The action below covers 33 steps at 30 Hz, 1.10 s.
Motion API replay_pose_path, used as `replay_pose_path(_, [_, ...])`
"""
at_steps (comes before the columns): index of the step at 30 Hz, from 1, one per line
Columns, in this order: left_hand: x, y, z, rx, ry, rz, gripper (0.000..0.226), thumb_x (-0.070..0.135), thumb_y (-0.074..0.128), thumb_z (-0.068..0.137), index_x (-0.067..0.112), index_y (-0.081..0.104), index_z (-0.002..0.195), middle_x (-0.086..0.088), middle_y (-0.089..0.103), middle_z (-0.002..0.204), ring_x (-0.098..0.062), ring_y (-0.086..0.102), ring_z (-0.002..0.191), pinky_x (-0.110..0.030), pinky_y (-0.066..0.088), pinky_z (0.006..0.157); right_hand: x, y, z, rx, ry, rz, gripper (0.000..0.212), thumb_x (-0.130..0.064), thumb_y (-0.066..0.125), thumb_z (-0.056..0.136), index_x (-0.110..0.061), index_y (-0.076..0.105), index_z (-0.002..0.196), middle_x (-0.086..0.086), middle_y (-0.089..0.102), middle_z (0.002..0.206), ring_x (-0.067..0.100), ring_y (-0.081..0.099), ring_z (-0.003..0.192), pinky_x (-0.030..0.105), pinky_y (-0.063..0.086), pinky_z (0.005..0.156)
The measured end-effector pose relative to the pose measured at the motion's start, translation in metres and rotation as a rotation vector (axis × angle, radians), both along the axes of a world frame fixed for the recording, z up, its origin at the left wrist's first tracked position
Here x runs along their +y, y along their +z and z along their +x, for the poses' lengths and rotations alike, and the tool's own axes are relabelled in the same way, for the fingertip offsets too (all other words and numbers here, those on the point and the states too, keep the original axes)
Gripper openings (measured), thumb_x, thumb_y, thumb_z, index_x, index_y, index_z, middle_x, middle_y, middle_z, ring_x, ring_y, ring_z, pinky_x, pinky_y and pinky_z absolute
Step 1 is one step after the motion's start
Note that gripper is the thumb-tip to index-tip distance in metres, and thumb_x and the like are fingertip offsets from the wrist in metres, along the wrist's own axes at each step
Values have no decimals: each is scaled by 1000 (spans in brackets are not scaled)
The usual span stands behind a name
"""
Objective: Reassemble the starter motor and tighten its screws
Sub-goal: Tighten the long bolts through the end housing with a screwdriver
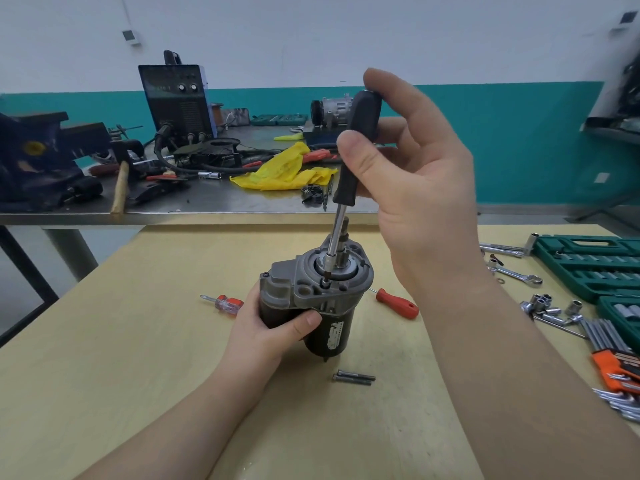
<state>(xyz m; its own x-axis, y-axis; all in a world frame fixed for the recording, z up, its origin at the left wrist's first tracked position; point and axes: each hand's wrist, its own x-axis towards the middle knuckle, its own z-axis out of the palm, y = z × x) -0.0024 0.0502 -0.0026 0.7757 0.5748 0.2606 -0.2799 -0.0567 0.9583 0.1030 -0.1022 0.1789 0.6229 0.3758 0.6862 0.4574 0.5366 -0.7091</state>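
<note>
Two long bolts (354, 378) lie loose on the counter (138, 341), just below and right of the left grip (273, 323), which is closed around the dark body of the starter motor (311, 299) and holds it upright on its end. Above it, the right grip (408, 174) pinches the black handle of a nut driver (349, 157) between thumb and fingers, the shaft slanting down to a screw (326, 282) on the grey end housing beside the pinion shaft. Tightening looks to be the step in hand, with that housing screw being run down. Next, the driver likely needs to stay square on the head while the left grip resists the twist; after that, the two bolts probably go in. A red screwdriver (398, 303) lies right of the motor, well below the right grip.
</note>
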Motion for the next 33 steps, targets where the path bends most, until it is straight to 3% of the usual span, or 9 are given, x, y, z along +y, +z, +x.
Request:
replay_pose_path(3, [1, 0, 0, 2, 0, 2, 77, 53, 101, 63, 35, 70, 132, -4, 75, 132, -28, 73, 122, -54, 61, 98, 0, -3, 1, 53, 101, 15, 34, -9, 57, 108, -25, 67, 136, 12, 72, 103, 48, 68, 106, 57, 64, 79])
replay_pose_path(6, [0, 0, 0, -4, 1, -12, 78, 52, 101, 64, 33, 69, 132, -6, 75, 132, -29, 72, 123, -55, 61, 98, -4, -2, -2, 57, 122, 0, 35, -5, 54, 109, -26, 64, 136, 17, 75, 115, 40, 76, 99, 46, 66, 81])
replay_pose_path(10, [-1, 2, -1, -12, -18, -15, 74, 46, 100, 68, 32, 69, 133, -7, 75, 134, -30, 72, 124, -53, 62, 97, -1, 0, -4, -16, 5, -2, 41, -3, 69, 101, -27, 63, 134, 6, 69, 101, 34, 71, 91, 39, 66, 74])
replay_pose_path(12, [-2, 3, -1, -7, -15, -13, 70, 41, 99, 70, 33, 69, 133, -6, 75, 133, -29, 72, 123, -50, 63, 95, 0, -1, -3, -4, 17, 8, 36, -6, 66, 103, -27, 66, 133, 3, 69, 99, 37, 70, 95, 48, 66, 78])
replay_pose_path(14, [-2, 3, -1, -4, -14, -21, 72, 43, 99, 68, 33, 69, 133, -6, 75, 133, -29, 72, 123, -45, 64, 93, -1, -2, -1, 44, 84, 21, 33, -9, 56, 107, -25, 67, 134, 13, 72, 108, 44, 71, 102, 58, 64, 86])
replay_pose_path(17, [-2, 3, -1, -9, -9, -32, 78, 51, 101, 63, 32, 69, 132, -6, 76, 132, -29, 73, 122, -47, 64, 93, -4, -1, -2, 61, 126, 8, 35, -6, 50, 110, -25, 64, 135, 23, 72, 121, 41, 76, 99, 54, 65, 85])
replay_pose_path(22, [-3, 4, -1, -8, -14, -22, 78, 54, 101, 63, 35, 69, 132, -4, 76, 132, -27, 73, 122, -45, 63, 92, -1, -1, -3, -23, 14, -3, 38, -6, 68, 102, -28, 62, 133, 6, 70, 101, 40, 71, 95, 54, 66, 80])
replay_pose_path(28, [-3, 5, -1, -14, -11, -24, 66, 40, 98, 68, 37, 71, 129, -4, 76, 131, -28, 73, 121, -43, 64, 91, -3, -2, -3, 49, 130, -15, 35, -9, 44, 113, -25, 62, 139, 23, 70, 120, 36, 77, 93, 51, 65, 81])
replay_pose_path(33, [-4, 5, -1, -17, -11, -32, 69, 43, 99, 67, 36, 70, 130, -5, 76, 131, -29, 73, 122, -48, 63, 93, -2, 0, -5, -31, 33, -14, 39, -3, 65, 104, -25, 61, 135, 16, 67, 103, 41, 72, 86, 48, 67, 73])
